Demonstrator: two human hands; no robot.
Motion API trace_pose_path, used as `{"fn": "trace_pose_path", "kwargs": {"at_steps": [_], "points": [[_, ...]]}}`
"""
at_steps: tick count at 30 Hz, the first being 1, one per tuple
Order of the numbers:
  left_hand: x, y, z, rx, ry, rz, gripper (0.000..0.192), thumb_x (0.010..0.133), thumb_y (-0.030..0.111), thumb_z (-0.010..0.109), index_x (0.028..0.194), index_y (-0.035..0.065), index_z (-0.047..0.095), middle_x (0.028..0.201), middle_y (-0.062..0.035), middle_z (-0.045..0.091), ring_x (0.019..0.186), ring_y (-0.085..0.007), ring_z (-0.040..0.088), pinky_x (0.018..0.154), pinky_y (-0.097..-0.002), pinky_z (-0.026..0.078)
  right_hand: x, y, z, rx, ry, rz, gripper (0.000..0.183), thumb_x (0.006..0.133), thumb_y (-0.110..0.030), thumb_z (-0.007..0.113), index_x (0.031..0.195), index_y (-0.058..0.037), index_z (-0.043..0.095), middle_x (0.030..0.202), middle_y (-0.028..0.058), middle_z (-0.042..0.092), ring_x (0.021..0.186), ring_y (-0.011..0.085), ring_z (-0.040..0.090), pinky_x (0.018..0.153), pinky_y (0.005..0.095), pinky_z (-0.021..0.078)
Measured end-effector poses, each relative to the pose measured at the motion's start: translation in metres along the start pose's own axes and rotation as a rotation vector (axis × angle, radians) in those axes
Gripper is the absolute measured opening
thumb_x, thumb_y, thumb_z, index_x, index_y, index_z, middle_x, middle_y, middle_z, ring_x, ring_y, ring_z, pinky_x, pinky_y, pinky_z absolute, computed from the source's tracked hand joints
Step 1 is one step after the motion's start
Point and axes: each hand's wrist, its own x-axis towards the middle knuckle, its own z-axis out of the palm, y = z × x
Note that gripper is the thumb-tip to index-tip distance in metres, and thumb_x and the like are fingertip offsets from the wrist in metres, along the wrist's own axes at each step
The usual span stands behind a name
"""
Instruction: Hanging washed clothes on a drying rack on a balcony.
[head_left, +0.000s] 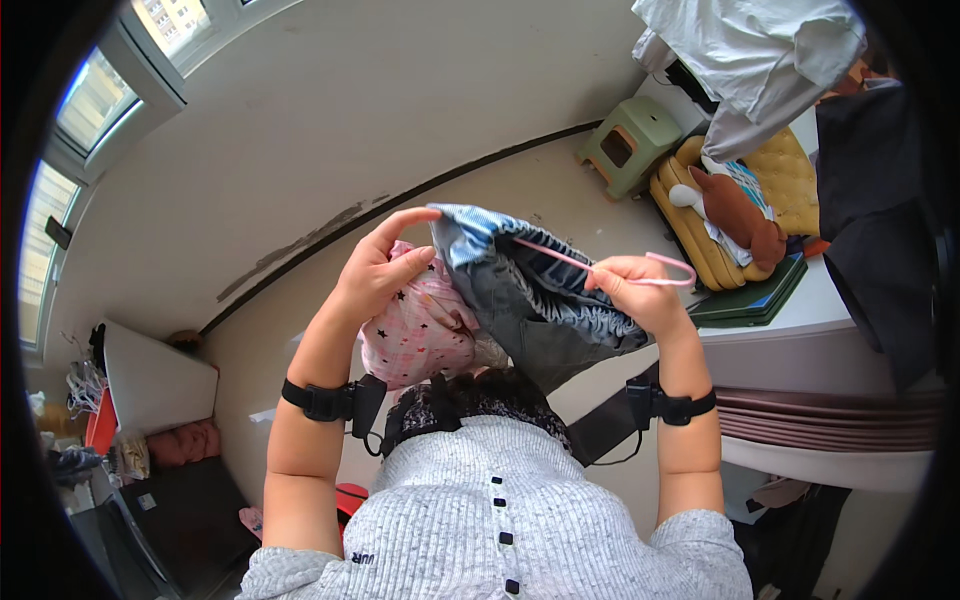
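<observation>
Before my body hangs a blue-grey denim garment with a gathered elastic waist, its opening facing up. My left hand pinches the light blue edge of the denim at its left corner. My right hand grips a pink clothes hanger near its hook; the hanger's far end lies inside the waist opening, and the rest of it is hidden by the cloth. A pink checked cloth with stars is below my left hand, next to the denim; what supports it cannot be told.
At the right, a yellow tufted seat holds a brown plush toy, near a green plastic stool. White clothing and dark clothing hang at the right. Hangers and a black case stand at the left.
</observation>
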Motion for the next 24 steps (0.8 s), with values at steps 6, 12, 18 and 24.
{"fn": "trace_pose_path", "kwargs": {"at_steps": [6,12,18,24], "points": [[0.015,0.014,0.013,0.046,0.179,0.208,0.034,0.083,0.008,0.062,0.114,0.0062,0.046,0.063,0.0068,0.044,0.056,-0.0006,0.037,0.050,-0.0145,0.029,0.016,-0.019,-0.016,0.186,-0.193,0.063,0.019,0.086,-0.015,0.058,0.081,0.0019,0.065,0.051,-0.0052,0.045,0.041,0.0017,0.035,0.038,0.0190,0.0249],[0.019,0.004,0.020,0.374,0.115,0.041,0.015,0.087,0.017,0.060,0.089,0.0027,0.056,0.067,0.0052,0.049,0.061,-0.0031,0.040,0.055,-0.0184,0.035,0.026,-0.011,-0.012,0.203,-0.084,0.001,0.019,0.084,-0.016,0.060,0.080,0.0014,0.065,0.056,-0.0019,0.053,0.045,0.0025,0.042,0.042,0.0176,0.0322],[0.015,-0.002,0.009,-0.079,0.327,0.075,0.015,0.088,0.016,0.058,0.079,0.0037,0.057,0.071,0.0027,0.056,0.062,-0.0033,0.048,0.055,-0.0171,0.038,-0.005,-0.011,-0.011,-0.614,0.477,-0.003,0.015,0.076,-0.020,0.062,0.075,-0.0047,0.065,0.082,0.0088,0.062,0.083,0.0281,0.056,0.072,0.0362,0.0451],[0.019,0.017,0.002,-0.108,0.324,0.116,0.015,0.087,0.014,0.058,0.078,0.0030,0.057,0.070,0.0021,0.056,0.060,-0.0037,0.049,0.054,-0.0177,0.040,0.026,0.021,0.075,-0.410,0.306,-0.253,0.048,0.076,-0.020,0.064,0.120,-0.0088,0.048,0.124,0.0110,0.048,0.082,0.0274,0.060,0.074,0.0350,0.0490]]}}
